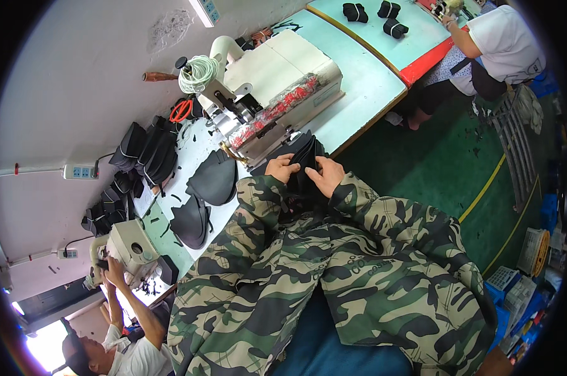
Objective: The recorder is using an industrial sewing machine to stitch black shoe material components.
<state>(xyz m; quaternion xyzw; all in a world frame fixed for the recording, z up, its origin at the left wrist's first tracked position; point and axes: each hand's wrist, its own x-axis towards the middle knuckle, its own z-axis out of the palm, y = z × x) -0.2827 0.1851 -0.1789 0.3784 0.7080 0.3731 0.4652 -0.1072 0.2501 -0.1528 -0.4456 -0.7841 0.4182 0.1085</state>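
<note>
In front of my chest, both hands grip a black fabric piece [304, 154] with several folds or layers standing up between them. My left hand [282, 168] pinches its left side, thumb against the cloth. On the right side my right hand [326, 176] has thumb and fingers closed on the same piece. Just beyond my hands stands a cream sewing machine [289, 62] with a red-patterned strip along its side. Left of my left hand, two dark curved panels [213, 178] lie on the white table; their undersides are hidden.
Black bundles [147, 150] are piled against the wall at left. A coil of pale cord [199, 73] and red-handled scissors [182, 111] sit by the machine. One co-worker [506, 44] works at far right, another [117, 351] at a second machine [131, 250], lower left.
</note>
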